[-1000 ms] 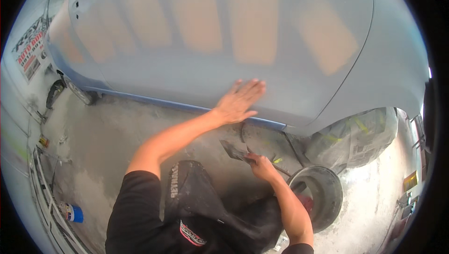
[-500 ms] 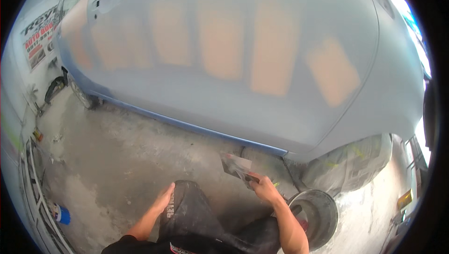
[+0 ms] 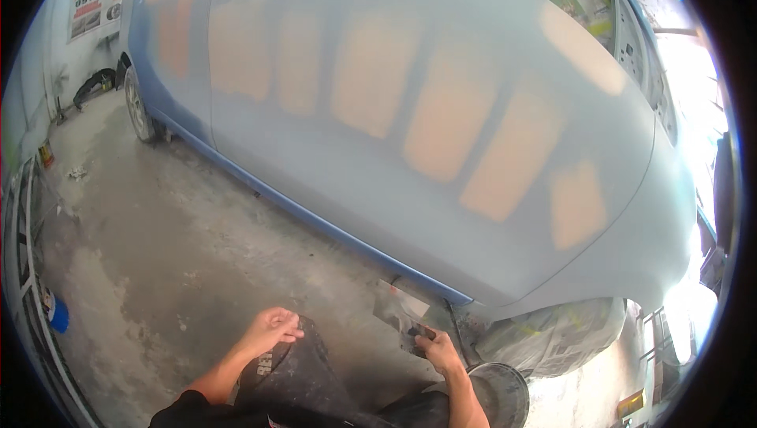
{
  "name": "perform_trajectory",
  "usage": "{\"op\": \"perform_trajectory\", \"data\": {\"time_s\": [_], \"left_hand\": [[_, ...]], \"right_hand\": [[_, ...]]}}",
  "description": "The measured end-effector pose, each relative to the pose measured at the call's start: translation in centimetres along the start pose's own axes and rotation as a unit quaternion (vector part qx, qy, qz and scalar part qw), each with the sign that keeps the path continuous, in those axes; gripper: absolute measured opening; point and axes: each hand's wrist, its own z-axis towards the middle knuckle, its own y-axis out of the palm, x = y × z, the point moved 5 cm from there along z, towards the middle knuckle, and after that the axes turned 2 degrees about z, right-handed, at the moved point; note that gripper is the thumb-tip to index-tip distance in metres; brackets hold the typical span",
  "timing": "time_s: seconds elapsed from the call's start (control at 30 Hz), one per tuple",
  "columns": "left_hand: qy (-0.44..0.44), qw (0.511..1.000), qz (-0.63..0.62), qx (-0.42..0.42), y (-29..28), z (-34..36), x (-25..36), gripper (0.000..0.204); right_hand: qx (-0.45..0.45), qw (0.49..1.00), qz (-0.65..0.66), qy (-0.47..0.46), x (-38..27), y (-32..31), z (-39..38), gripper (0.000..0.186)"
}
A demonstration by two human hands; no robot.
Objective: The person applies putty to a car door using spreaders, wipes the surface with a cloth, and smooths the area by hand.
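My right hand (image 3: 436, 349) grips a flat grey plate (image 3: 400, 321) by its dark handle end. The plate is held low in front of the car's sill, with a pale patch near its far edge; whether it is one tool or two stacked pieces is unclear. Over my knee is my left hand (image 3: 276, 328), its fingers curled in loosely and nothing visible in them. Ahead stands a car door (image 3: 339, 160) in dull grey, with several peach-coloured filler patches (image 3: 441, 136) across it. Under the panel runs a blue sill (image 3: 315, 227).
A dark round bucket (image 3: 527, 400) stands beside my right forearm. Behind it, a covered wheel (image 3: 552, 341) sits below the rear panel. At left are a metal frame (image 3: 17, 223) and a blue-lidded can (image 3: 57, 316). A small yellow can (image 3: 631, 404) is at lower right.
My left hand has lifted off my knee and its fingers have curled in. The view has shifted, showing more of the car's window. My right hand still grips the plate.
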Motion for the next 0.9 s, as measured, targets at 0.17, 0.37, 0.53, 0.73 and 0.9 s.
{"op": "perform_trajectory", "data": {"time_s": [0.17,0.37,0.53,0.73,0.9], "left_hand": [[0.163,0.955,0.204,0.139,-1.1,-3.4,3.5,0.031],[0.494,0.84,0.202,0.097,3.4,-8.6,17.7,0.013],[0.426,0.717,0.356,0.421,12.0,-16.6,26.9,0.038],[0.613,0.692,0.25,0.289,14.8,-16.5,27.8,0.071],[0.742,0.661,0.112,0.022,14.3,-14.9,25.7,0.075]], "right_hand": [[0.016,0.999,0.035,-0.012,-1.2,1.0,-1.0,0.045],[0.02,1.0,-0.005,-0.004,-0.1,1.1,-0.7,0.046],[-0.006,0.994,-0.112,-0.018,-3.6,2.9,-0.5,0.05],[0.014,0.994,-0.106,-0.032,-1.8,1.2,-0.3,0.048],[0.014,0.993,-0.11,-0.042,-2.9,1.7,-0.9,0.047]]}}
